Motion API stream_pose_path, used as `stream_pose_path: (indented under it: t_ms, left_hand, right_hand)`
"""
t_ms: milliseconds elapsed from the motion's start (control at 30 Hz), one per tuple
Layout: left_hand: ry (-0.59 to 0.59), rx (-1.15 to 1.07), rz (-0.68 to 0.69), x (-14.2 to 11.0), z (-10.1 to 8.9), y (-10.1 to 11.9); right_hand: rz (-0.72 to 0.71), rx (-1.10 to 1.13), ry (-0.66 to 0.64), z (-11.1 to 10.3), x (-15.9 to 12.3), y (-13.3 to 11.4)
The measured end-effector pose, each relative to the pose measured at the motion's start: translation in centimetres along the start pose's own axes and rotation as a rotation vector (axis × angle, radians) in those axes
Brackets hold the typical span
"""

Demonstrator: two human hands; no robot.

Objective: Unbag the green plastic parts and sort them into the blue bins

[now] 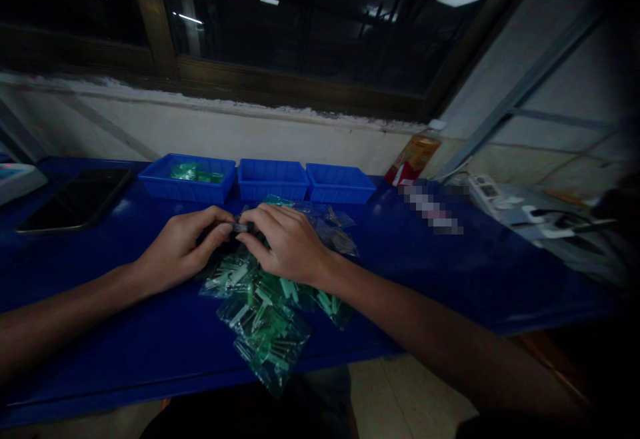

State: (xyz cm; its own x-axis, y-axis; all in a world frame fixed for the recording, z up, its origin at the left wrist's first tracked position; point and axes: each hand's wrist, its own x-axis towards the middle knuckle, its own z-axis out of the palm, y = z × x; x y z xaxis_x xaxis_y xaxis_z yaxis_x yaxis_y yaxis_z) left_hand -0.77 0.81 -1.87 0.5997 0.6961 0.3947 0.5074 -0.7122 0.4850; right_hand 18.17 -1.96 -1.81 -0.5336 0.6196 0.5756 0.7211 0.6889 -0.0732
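Observation:
My left hand (187,246) and my right hand (285,242) meet over the blue table, each pinching one end of a small dark object (241,227) whose kind is too dim to tell. Beneath and in front of them lies a heap of clear plastic packets (265,319) holding green and pale slim pieces and thin metal-looking pins. One packet hangs over the table's front edge. Just behind my right hand are further clear packets (340,236) with darker contents. My fingers partly hide the dark object and the top of the heap.
Three blue bins (273,182) stand in a row at the back; the left bin (190,189) holds green packets. A phone (75,200) lies at left beside a white device (20,179). A red-and-gold pouch (413,159) and a power strip (485,189) with cables are at right.

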Motion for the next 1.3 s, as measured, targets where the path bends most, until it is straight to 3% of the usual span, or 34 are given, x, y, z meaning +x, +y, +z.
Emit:
stream_pose_path:
  t_ms: [167,333,600,800,1300]
  left_hand:
    - [-0.012,0.009,0.001,0.0,-0.1,-0.2]
    - [-0.098,0.028,-0.014,0.1,0.1,-0.2]
    - [-0.085,0.090,0.015,0.9,0.8,-1.2]
    - [-0.092,0.153,0.033,1.7,0.9,-3.5]
    - [-0.150,0.355,-0.092,1.2,0.8,-2.8]
  right_hand:
    - [-0.032,-0.055,-0.001,-0.1,0.0,-0.4]
    - [0.012,-0.116,0.033,0.0,0.3,0.1]
    - [0.248,-0.230,0.246,-0.2,0.7,6.6]
    - [0.341,-0.335,0.288,0.0,0.5,9.9]
    - [0.412,-0.389,0.229,0.4,0.0,10.6]
